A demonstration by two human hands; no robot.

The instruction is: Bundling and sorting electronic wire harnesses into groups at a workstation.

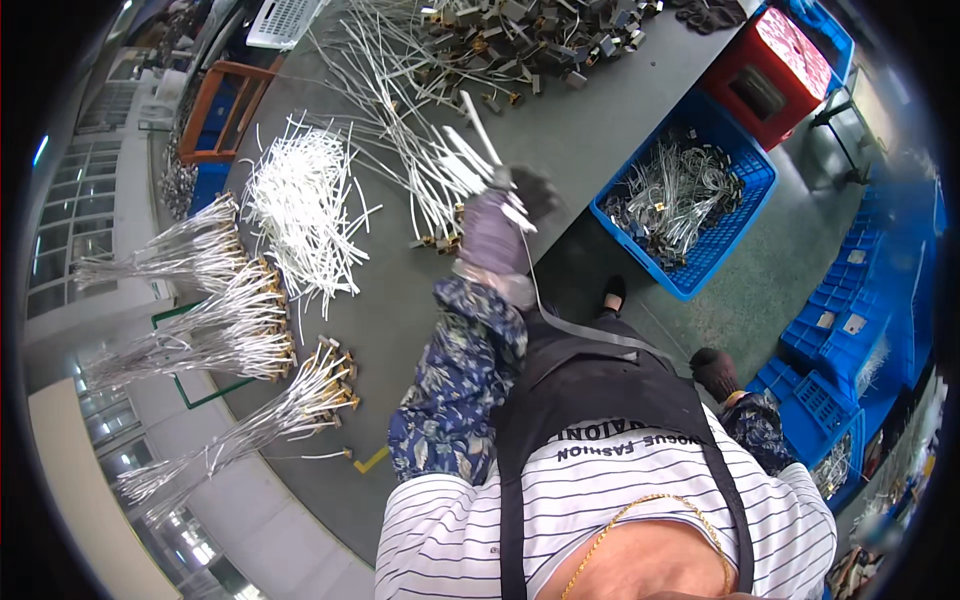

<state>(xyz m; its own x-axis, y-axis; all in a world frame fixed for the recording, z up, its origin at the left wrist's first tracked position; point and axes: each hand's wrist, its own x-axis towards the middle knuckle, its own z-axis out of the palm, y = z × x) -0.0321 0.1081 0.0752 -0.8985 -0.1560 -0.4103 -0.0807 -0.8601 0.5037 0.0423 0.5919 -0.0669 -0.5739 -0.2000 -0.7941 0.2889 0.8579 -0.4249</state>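
My left hand (493, 225), in a purple-grey glove, is over the table, closed round several white tubes (462, 165). Its dark fingertips are blurred. Just beyond it, thin wires with small blocks on their ends (420, 190) spread over the table. From near this hand a thin grey strip (590, 335) runs down across my black apron; I cannot tell whether the hand grips it. My right hand (714, 372), in a dark glove, hangs low at my right side, away from the table. Its fingers look curled in, and what they hold, if anything, is hidden.
A heap of white tubes (305, 210) and bundles of white-sleeved wires (235, 320) lie on the table's left. Dark small parts (530, 50) are piled at the far side. A blue basket of wired parts (735, 235), a red stool (765, 85) and blue crates (840, 310) stand at right.
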